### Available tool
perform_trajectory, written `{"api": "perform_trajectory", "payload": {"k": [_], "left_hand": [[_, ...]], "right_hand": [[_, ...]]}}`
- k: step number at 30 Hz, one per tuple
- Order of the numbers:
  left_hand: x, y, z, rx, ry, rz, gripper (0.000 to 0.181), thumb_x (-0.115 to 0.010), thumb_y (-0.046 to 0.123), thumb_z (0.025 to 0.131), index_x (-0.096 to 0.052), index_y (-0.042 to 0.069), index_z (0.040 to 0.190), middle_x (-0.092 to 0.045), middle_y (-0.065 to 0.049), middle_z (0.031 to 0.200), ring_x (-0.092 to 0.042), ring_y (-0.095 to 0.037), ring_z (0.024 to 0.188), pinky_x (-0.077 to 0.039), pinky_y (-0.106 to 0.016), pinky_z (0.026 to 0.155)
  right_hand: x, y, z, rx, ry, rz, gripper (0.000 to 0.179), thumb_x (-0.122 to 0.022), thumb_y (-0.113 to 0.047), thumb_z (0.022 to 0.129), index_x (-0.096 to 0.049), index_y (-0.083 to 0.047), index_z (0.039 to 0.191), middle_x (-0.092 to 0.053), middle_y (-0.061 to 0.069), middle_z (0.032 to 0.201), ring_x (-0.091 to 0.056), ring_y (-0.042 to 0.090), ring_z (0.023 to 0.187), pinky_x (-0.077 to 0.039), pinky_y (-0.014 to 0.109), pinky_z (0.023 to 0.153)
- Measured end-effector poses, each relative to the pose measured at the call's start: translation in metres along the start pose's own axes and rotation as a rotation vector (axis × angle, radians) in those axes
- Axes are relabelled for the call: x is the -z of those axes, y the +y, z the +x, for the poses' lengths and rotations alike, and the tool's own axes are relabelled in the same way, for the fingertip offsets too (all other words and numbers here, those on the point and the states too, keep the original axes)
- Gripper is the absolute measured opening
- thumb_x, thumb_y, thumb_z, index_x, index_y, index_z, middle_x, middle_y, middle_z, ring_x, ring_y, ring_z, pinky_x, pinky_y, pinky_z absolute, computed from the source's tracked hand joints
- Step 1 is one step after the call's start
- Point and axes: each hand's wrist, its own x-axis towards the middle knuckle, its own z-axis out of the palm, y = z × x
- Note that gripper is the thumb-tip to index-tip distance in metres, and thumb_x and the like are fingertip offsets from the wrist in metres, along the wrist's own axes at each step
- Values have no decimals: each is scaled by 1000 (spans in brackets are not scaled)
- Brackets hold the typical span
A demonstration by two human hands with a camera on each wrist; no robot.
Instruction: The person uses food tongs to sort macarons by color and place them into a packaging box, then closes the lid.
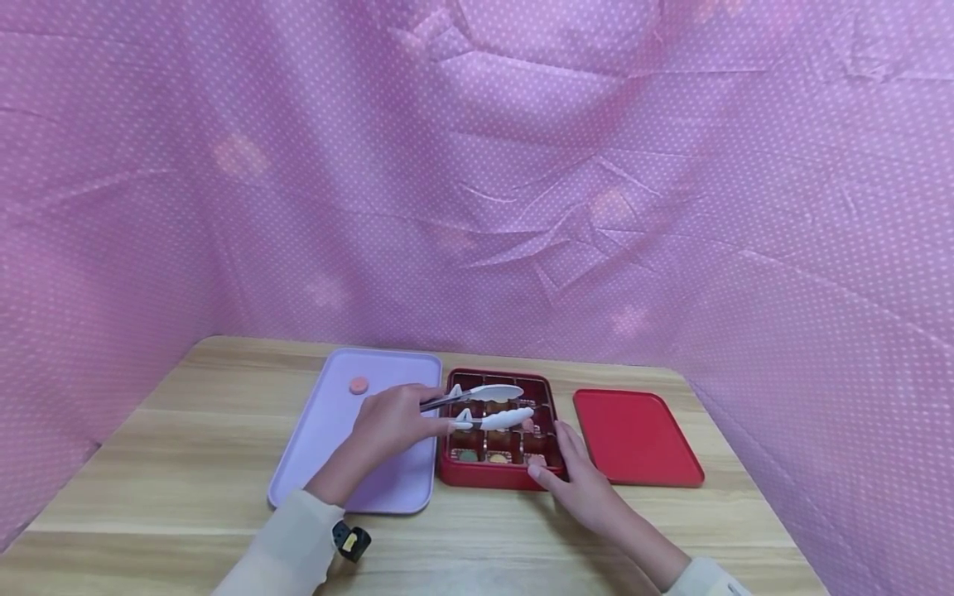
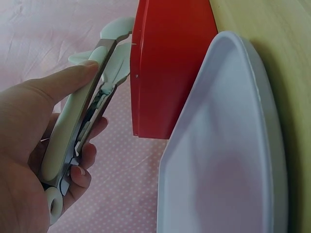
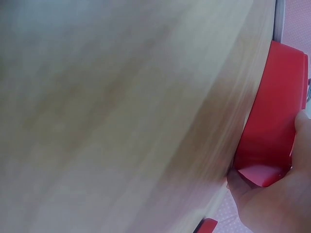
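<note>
My left hand [image 1: 391, 422] grips a pair of tongs [image 1: 501, 392] with white tips and pale handles, thumb on one arm and fingers round the other. The tongs' two tips stand apart over a red box [image 1: 484, 474] split into small compartments. Round pieces lie in its near row: a green one [image 1: 468, 456], a yellow one [image 1: 498, 458] and a pink one [image 1: 537, 460]. The tongs hide part of the middle compartments. My right hand [image 1: 585, 492] holds the box's near right corner, thumb on the front wall and fingers along the right side.
Left of the box lies a lavender tray [image 1: 316, 451] with a pink round piece [image 1: 358, 385] on it, partly under my left forearm. A flat red lid [image 1: 637, 434] lies to the right. Pink dotted cloth [image 1: 477, 182] hangs round the wooden table [image 1: 179, 463].
</note>
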Motion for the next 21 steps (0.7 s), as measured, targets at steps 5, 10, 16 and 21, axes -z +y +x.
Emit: {"api": "perform_trajectory", "payload": {"k": [5, 10, 16, 21], "left_hand": [[1, 0, -1, 3, 3, 3, 61, -83, 59, 72, -71, 33, 127, -72, 3, 124, -63, -18, 94, -48, -38, 74], [3, 1, -3, 6, 2, 9, 63, -83, 60, 72, -71, 32, 128, -72, 3, 125, -63, -17, 94, -49, -38, 74], [8, -3, -7, 23, -1, 27, 63, -81, 64, 72, -73, 31, 124, -72, 4, 122, -62, -16, 91, -48, -36, 70], [14, -12, -12, 18, 19, 48, 59, -82, 62, 72, -73, 31, 122, -73, 5, 120, -61, -14, 86, -45, -35, 66]], "right_hand": [[1, 0, -1, -7, -3, 0, 95, -63, -63, 91, -13, -25, 163, -13, 5, 170, -22, 35, 153, -31, 64, 115], [1, 0, -1, -5, -2, 2, 94, -63, -61, 92, -13, -24, 163, -13, 6, 170, -21, 36, 154, -31, 65, 115], [1, 1, -1, 2, -1, 4, 95, -62, -61, 92, -13, -22, 163, -12, 6, 170, -20, 36, 154, -30, 65, 115], [0, 2, -1, 7, -1, 7, 95, -62, -62, 92, -14, -23, 163, -13, 6, 170, -22, 36, 153, -31, 65, 114]]}}
